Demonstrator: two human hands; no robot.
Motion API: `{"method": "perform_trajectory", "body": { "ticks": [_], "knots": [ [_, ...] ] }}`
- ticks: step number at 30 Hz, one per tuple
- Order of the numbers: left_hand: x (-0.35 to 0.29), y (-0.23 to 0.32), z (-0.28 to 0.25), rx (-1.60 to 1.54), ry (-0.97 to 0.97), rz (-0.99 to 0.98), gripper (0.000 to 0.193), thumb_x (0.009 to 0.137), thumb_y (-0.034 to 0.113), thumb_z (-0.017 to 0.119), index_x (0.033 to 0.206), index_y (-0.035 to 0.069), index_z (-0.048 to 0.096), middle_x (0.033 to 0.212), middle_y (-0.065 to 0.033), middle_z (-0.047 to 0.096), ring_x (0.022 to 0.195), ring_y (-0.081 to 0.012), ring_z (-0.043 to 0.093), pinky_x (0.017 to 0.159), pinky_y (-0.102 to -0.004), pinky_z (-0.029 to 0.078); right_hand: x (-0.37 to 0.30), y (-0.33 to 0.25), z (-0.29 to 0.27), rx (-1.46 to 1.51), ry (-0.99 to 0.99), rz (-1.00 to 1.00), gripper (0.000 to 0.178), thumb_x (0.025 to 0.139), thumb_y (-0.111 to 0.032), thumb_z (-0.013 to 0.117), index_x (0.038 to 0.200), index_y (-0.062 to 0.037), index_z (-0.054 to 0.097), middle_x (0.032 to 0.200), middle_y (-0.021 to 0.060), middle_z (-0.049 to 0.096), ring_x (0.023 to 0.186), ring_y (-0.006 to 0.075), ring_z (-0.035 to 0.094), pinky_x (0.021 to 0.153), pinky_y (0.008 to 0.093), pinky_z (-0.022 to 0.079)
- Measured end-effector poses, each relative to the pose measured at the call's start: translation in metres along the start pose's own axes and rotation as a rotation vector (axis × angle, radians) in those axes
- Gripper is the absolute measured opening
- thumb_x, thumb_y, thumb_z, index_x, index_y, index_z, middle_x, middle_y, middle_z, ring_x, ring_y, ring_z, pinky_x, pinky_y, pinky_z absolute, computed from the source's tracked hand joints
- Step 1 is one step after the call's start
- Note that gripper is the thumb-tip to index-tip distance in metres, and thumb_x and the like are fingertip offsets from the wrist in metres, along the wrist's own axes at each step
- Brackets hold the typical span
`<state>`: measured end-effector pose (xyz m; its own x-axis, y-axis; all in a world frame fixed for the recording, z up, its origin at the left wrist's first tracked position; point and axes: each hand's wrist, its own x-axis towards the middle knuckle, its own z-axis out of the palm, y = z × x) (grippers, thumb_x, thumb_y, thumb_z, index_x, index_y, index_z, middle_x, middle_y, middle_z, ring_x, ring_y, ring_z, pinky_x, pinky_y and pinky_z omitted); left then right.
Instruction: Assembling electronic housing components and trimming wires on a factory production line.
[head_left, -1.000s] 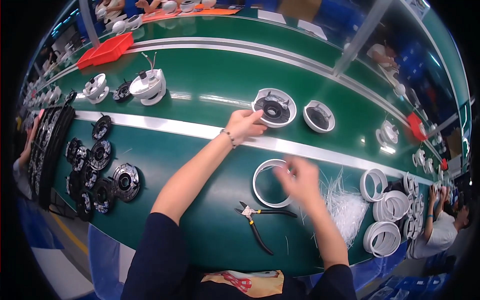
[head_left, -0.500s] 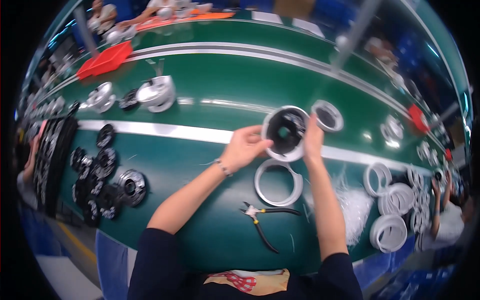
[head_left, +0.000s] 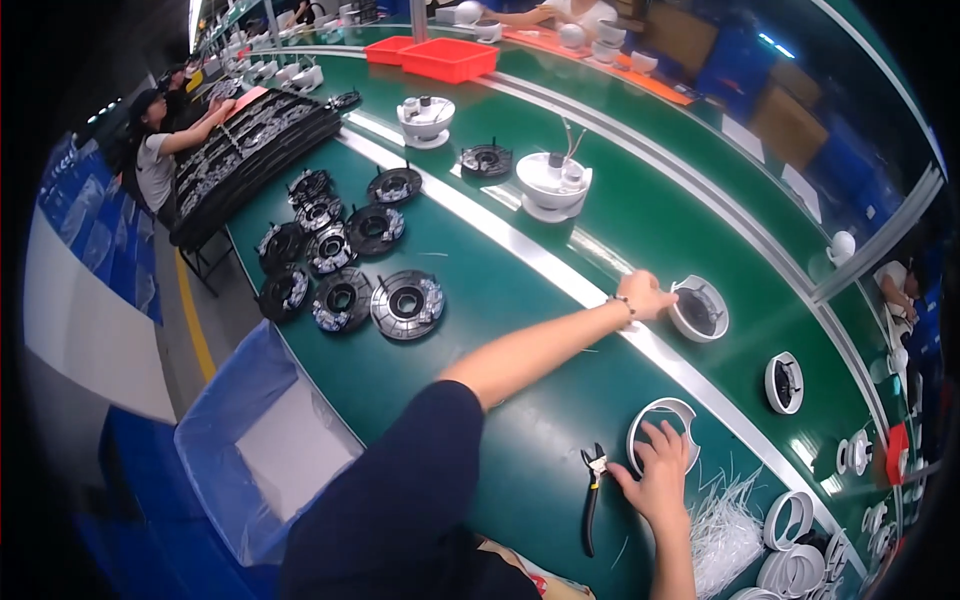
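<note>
My left hand (head_left: 648, 297) reaches across the white strip, its fingers closed at the near rim of a white round housing (head_left: 716, 327) with a dark inside, which rests on the green belt. Nearer me, my right hand (head_left: 661, 475) is over a white plastic ring (head_left: 635, 437) lying on the table. Its fingers are spread and reach into the ring's opening; I cannot tell how firmly they touch it. Beside that hand lies a pair of cutting pliers (head_left: 592, 500) with dark handles. Another white round housing (head_left: 784, 383) stands farther right on the belt.
Several black round parts (head_left: 375, 230) with electronics are grouped at the left. Thin clear plastic strips (head_left: 728, 535) and stacked white rings (head_left: 790, 570) lie at the near right. A blue-lined bin (head_left: 240, 430) stands beside the table. White assemblies (head_left: 553, 185) stand on the belt.
The view has turned left. The housing that was between both hands now rests on the belt, with only my left hand at it. My right hand has come back to the white ring.
</note>
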<state>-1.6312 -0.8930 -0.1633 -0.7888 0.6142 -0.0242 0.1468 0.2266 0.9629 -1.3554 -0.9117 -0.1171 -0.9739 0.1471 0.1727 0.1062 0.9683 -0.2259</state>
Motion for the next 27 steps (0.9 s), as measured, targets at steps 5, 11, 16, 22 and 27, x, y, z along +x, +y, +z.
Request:
{"method": "perform_trajectory", "body": {
  "ticks": [5,11,16,22,27],
  "knots": [
    [-0.083,0.015,-0.166,0.704,-0.050,0.489,0.033,0.072,0.013,0.063,0.101,0.002,0.057,0.096,-0.0168,0.060,0.092,-0.0285,0.058,0.081,-0.0354,0.046,-0.008,0.011,0.001,0.121,0.098,-0.101,0.011,0.060,-0.006,0.066,0.066,-0.0023,0.058,0.091,0.0077,0.057,0.100,0.0324,0.047,0.090,0.0498,0.031],
    [-0.165,-0.012,-0.304,1.253,-0.165,-0.076,0.061,0.054,0.027,0.076,0.102,-0.003,0.052,0.093,-0.0205,0.058,0.093,-0.0343,0.054,0.082,-0.0382,0.044,0.008,0.016,-0.017,0.144,-0.028,-0.155,0.012,0.058,-0.001,0.063,0.071,-0.0030,0.062,0.102,0.0098,0.055,0.106,0.0340,0.044,0.094,0.0512,0.028],
    [-0.180,-0.026,-0.286,1.061,0.005,-0.013,0.069,0.052,0.026,0.079,0.106,-0.002,0.047,0.087,-0.0188,0.058,0.088,-0.0341,0.055,0.078,-0.0385,0.045,0.025,0.029,-0.012,0.122,-0.010,-0.033,0.079,0.051,-0.037,0.077,0.117,-0.0053,0.047,0.134,0.0244,0.022,0.124,0.0435,0.019,0.098,0.0541,0.016],
    [-0.166,-0.037,-0.258,1.008,-0.041,0.068,0.054,0.057,0.033,0.077,0.092,-0.002,0.055,0.074,-0.0121,0.058,0.072,-0.0261,0.057,0.065,-0.0336,0.045,0.051,-0.004,0.011,0.091,-0.078,0.035,0.109,0.048,-0.042,0.078,0.132,-0.0020,0.021,0.136,0.0262,0.013,0.125,0.0436,0.015,0.098,0.0565,0.016],
    [-0.149,-0.041,-0.241,0.700,-0.155,-0.072,0.036,0.065,0.031,0.072,0.072,-0.002,0.059,0.066,-0.0108,0.060,0.060,-0.0187,0.058,0.056,-0.0293,0.045,0.052,0.003,0.007,0.158,-0.051,0.135,0.117,0.046,-0.039,0.080,0.134,-0.0016,0.013,0.135,0.0307,0.002,0.124,0.0470,0.012,0.097,0.0567,0.016]
  ]
}}
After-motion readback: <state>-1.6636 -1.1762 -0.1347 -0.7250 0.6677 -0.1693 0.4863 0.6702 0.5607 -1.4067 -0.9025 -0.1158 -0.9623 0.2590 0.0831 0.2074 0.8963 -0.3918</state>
